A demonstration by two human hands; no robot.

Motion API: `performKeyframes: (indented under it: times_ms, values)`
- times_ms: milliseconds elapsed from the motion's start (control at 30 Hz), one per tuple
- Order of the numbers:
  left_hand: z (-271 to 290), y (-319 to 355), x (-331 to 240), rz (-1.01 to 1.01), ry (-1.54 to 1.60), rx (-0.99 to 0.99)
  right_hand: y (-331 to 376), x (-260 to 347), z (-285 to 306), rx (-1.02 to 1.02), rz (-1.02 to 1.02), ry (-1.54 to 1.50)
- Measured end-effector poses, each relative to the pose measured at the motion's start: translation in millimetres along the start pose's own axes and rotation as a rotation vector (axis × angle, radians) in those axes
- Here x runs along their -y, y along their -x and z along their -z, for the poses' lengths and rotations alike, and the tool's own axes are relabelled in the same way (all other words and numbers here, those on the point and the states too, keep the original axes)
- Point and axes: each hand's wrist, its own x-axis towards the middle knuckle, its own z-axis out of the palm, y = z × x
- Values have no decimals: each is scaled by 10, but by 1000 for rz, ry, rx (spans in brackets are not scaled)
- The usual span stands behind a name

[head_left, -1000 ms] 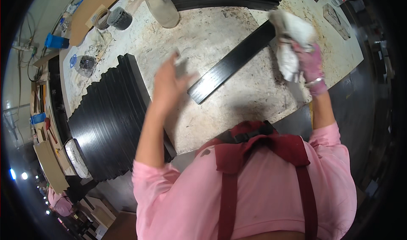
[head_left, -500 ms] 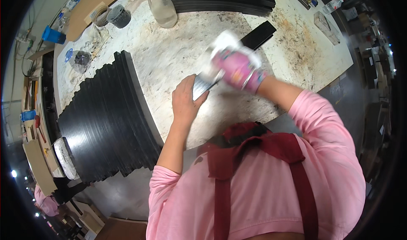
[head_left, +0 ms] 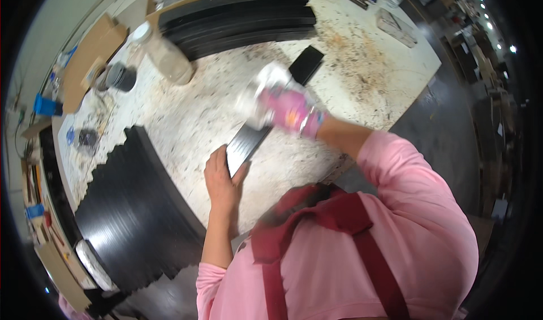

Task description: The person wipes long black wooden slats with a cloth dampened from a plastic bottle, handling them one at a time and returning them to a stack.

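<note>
A long black strip (head_left: 243, 147) lies slantwise on the stained white tabletop (head_left: 362, 88). Its near end sits between the thumb and fingers of my bare left hand (head_left: 222, 178). My right hand (head_left: 289, 112), in a pink patterned glove, presses a bunched white cloth (head_left: 275, 76) onto the middle of this strip. Cloth and glove are smeared by motion, and they hide that middle part. Beyond them the strip's far end shows again. The near part looks shiny.
Many black strips stand packed in a row (head_left: 141, 207) at the left. Another stack (head_left: 237, 23) lies at the far side. Near it are a bottle with a white cap (head_left: 164, 57) and a dark cup (head_left: 120, 77). A pale block (head_left: 396, 29) rests at the far right.
The whole view has shifted, so the table appears lower and further left. Along the strip, my right hand and the cloth have slid toward its far end. My left hand keeps its hold.
</note>
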Motion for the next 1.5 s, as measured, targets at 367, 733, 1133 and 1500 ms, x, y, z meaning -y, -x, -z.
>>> performKeyframes:
  times_ms: [367,733,1133,1500]
  values:
    - [-46,-44,22,-4,-59,66,-148,-1046,227,-214,-304,-316]
    - [-48,-67,-21,-15,-69,76,-177,-1073,467,-10,-462,-405]
    - [-123,-54,-52,-23,-36,27,-202,-1291,454,-168,-396,-180]
    - [-93,-58,-85,-47,-72,36,-204,-1467,143,-322,-289,-29]
